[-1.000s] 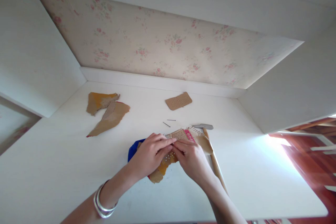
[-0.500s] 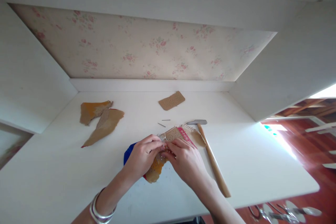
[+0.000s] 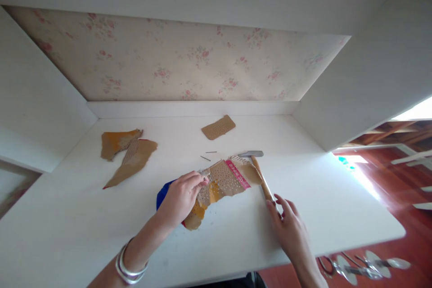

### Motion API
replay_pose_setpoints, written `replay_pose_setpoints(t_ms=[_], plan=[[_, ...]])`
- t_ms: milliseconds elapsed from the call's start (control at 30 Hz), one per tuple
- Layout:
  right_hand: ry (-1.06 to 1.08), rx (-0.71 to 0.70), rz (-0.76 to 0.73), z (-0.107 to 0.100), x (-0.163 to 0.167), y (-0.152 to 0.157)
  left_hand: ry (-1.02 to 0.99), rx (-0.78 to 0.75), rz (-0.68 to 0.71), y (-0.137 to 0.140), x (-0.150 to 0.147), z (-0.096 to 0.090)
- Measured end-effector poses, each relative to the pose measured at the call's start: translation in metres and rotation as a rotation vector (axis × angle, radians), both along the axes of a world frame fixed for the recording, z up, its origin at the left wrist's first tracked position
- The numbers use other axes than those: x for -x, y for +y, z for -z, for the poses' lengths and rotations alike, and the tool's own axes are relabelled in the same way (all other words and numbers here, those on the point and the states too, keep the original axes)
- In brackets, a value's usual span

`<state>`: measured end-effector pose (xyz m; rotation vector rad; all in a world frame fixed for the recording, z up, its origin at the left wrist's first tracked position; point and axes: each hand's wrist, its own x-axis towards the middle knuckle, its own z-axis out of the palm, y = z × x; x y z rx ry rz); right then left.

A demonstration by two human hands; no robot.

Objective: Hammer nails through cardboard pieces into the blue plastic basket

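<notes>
My left hand is closed in a pinch over a torn piece of cardboard full of small holes. A small dark end, which looks like a nail, shows at its fingertips. Clear plastic lies by those fingers, and a blue piece sticks out from under the hand. To the right, my right hand has its thumb and fingers around the wooden handle of a hammer. The hammer lies on the white table with its metal head pointing away from me.
Two loose nails lie beyond the cardboard. Farther back is a small punched cardboard piece. Torn cardboard scraps rest at the left. White panels enclose the table at the sides and back.
My right hand has left the cardboard and moved right onto the hammer handle, uncovering the punched holes. My left hand stays pinched over the cardboard.
</notes>
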<state>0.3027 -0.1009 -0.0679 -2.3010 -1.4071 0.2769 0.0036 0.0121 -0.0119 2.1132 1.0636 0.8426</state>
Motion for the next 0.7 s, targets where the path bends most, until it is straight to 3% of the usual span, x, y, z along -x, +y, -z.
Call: replay_pose_setpoints(t_ms=[133, 233, 400, 467, 567, 633, 700], plan=[[-0.124, 0.118, -0.013, 0.013, 0.003, 0.011, 0.027, -0.023, 0.013, 0.0, -0.001, 0.001], [-0.098, 0.22, -0.039, 0.009, 0.005, 0.021, 0.04, -0.029, 0.015, -0.001, 0.0, 0.001], [0.034, 0.202, -0.032, -0.009, 0.001, 0.024, 0.045, -0.017, 0.013, -0.001, -0.001, -0.001], [0.239, 0.145, 0.036, -0.022, 0.007, 0.019, 0.04, -0.004, 0.012, 0.0, -0.002, -0.003], [0.93, -0.055, 0.241, -0.048, 0.028, 0.004, 0.04, 0.004, 0.006, 0.0, -0.004, -0.006], [1.161, -0.141, 0.272, -0.065, 0.044, -0.009, 0.042, 0.001, 0.001, 0.0, -0.004, -0.007], [1.286, -0.111, 0.311, -0.075, 0.058, -0.023, 0.041, -0.001, 0.002, 0.0, -0.004, -0.007]])
